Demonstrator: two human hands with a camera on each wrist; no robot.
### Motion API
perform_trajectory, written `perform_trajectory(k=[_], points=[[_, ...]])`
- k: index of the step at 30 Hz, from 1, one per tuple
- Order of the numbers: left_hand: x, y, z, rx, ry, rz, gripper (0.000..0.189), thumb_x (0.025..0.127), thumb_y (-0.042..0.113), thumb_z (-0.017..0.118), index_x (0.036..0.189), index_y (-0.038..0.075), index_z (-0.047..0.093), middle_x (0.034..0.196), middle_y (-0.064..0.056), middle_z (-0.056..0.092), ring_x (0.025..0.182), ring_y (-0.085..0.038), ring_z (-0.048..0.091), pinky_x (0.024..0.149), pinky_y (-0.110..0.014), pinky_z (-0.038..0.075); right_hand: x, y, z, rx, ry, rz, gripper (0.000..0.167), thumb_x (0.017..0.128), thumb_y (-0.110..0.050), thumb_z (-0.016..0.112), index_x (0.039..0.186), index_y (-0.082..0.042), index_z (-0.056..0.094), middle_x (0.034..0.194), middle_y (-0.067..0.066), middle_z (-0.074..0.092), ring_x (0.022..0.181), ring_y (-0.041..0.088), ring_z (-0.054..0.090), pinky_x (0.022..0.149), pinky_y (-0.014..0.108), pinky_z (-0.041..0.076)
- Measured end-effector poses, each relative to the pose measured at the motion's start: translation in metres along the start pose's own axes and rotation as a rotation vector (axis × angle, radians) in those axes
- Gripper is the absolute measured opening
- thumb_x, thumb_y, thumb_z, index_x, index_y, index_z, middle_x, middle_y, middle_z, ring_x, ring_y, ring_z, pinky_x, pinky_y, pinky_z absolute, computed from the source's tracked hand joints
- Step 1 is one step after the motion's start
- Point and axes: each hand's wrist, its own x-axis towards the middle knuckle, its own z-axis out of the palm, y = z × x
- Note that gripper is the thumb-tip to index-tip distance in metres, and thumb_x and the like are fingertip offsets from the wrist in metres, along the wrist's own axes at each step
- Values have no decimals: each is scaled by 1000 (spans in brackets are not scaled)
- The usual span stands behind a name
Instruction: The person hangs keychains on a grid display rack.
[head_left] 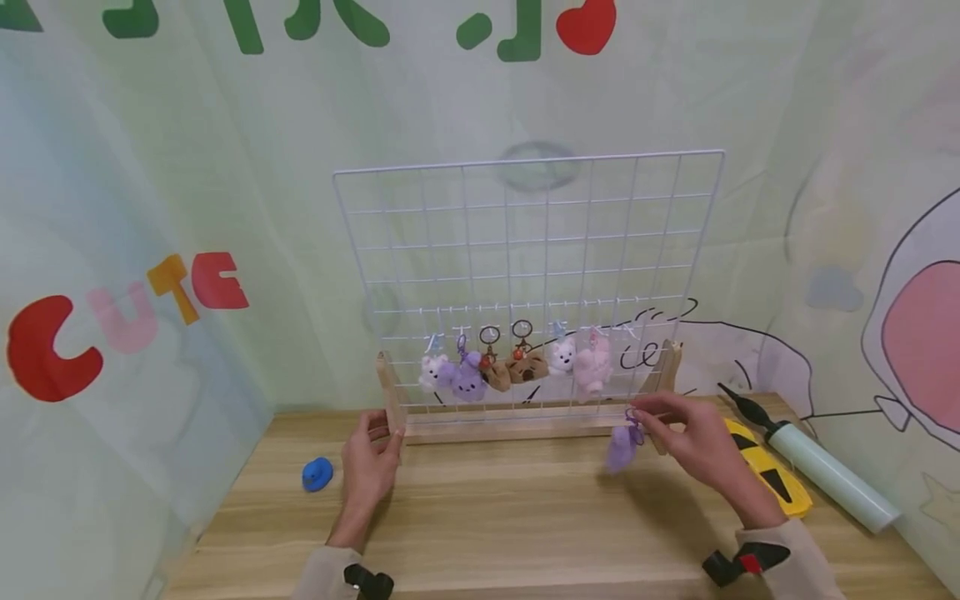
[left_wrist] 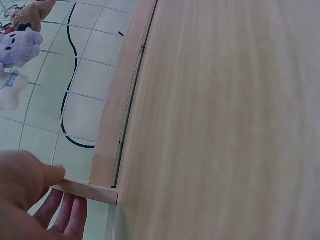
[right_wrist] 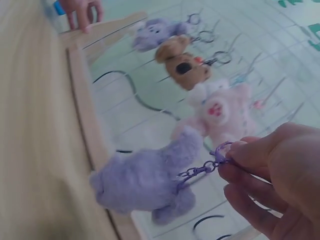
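My right hand (head_left: 697,442) pinches the purple ring of a purple plush keychain (right_wrist: 142,180) between thumb and fingertips. The plush dangles from its chain in front of the rack's lower right end. At the rack's left end, my left hand (head_left: 370,462) grips the wooden side foot (left_wrist: 90,191), thumb on one side and fingers on the other. The white wire grid rack (head_left: 528,161) stands upright. From its hooks hang several plush keychains: another purple one (head_left: 469,379), brown ones (head_left: 528,367), white ones (head_left: 562,357) and a pink one (head_left: 594,365).
On the wooden table (head_left: 480,517), a small blue toy (head_left: 317,474) lies left of my left hand. A yellow toy car (head_left: 772,471) and a pale pump (head_left: 828,471) with a black nozzle lie at the right. A printed cloth (head_left: 300,250) hangs behind the rack.
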Motion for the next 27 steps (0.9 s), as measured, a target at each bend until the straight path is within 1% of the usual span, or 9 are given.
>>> perform_trajectory(k=[4, 6, 8, 10, 13, 15, 19, 23, 27], points=[[-1, -2, -2, 2, 2, -3, 39, 105, 8, 70, 140, -1, 56, 140, -26, 66, 128, -41, 70, 103, -54, 62, 9, -9, -1, -20, 102, -29, 17, 99, -12, 81, 115, -16, 81, 106, 3, 84, 94, 23, 80, 81, 13, 59], [-1, -3, -3, 3, 3, -1, 39, 105, 8, 70, 140, -1, 57, 140, -26, 66, 127, -41, 70, 103, -54, 62, 13, -13, -3, -24, 167, -41, 18, 98, -11, 81, 115, -15, 82, 105, 4, 84, 93, 20, 80, 83, 11, 57], [-1, -3, -2, 4, 3, -1, 39, 105, 9, 70, 140, -1, 57, 140, -26, 67, 127, -41, 70, 102, -53, 62, 18, -17, -4, -12, 236, -45, 17, 98, -11, 81, 115, -14, 82, 105, 4, 84, 93, 11, 78, 84, 7, 54], [0, -4, -2, 4, 2, -1, 39, 105, 9, 70, 140, 0, 57, 141, -26, 67, 127, -41, 70, 102, -53, 62, 22, -20, -6, 24, 298, -44, 17, 98, -10, 81, 115, -13, 82, 107, 6, 84, 93, 0, 74, 86, 5, 53], [0, -4, -1, 2, 4, -2, 38, 105, 9, 71, 140, 0, 57, 140, -26, 67, 127, -41, 70, 102, -53, 62, 26, -25, -7, 105, 352, -19, 17, 100, -12, 79, 118, -12, 81, 110, 8, 83, 94, -11, 68, 88, 3, 52], [0, -3, 0, -2, 2, -5, 38, 105, 8, 71, 139, 0, 57, 140, -26, 67, 127, -41, 70, 102, -53, 63, 28, -28, -7, 163, 376, -1, 19, 102, -13, 77, 120, -12, 81, 112, 9, 81, 97, -11, 68, 90, 4, 52], [-1, -3, 2, -9, -5, -11, 38, 104, 6, 71, 139, -1, 58, 139, -27, 67, 126, -41, 71, 101, -53, 63, 32, -33, -7, 239, 428, -3, 20, 102, -11, 76, 121, -12, 80, 114, 9, 81, 99, -5, 71, 93, 6, 54], [-2, -3, 5, -12, -1, -3, 38, 104, 5, 71, 138, -1, 58, 138, -28, 68, 125, -42, 71, 100, -54, 63, 36, -35, -5, 266, 481, -15, 20, 102, -10, 77, 121, -13, 81, 113, 8, 81, 94, 0, 72, 87, 8, 57], [-2, -4, 6, -15, -1, 3, 38, 104, 6, 72, 138, -1, 58, 137, -27, 68, 125, -41, 71, 100, -54, 63, 39, -35, -3, 283, 527, 5, 21, 102, -10, 76, 122, -12, 80, 114, 9, 80, 97, -3, 72, 89, 7, 56]])
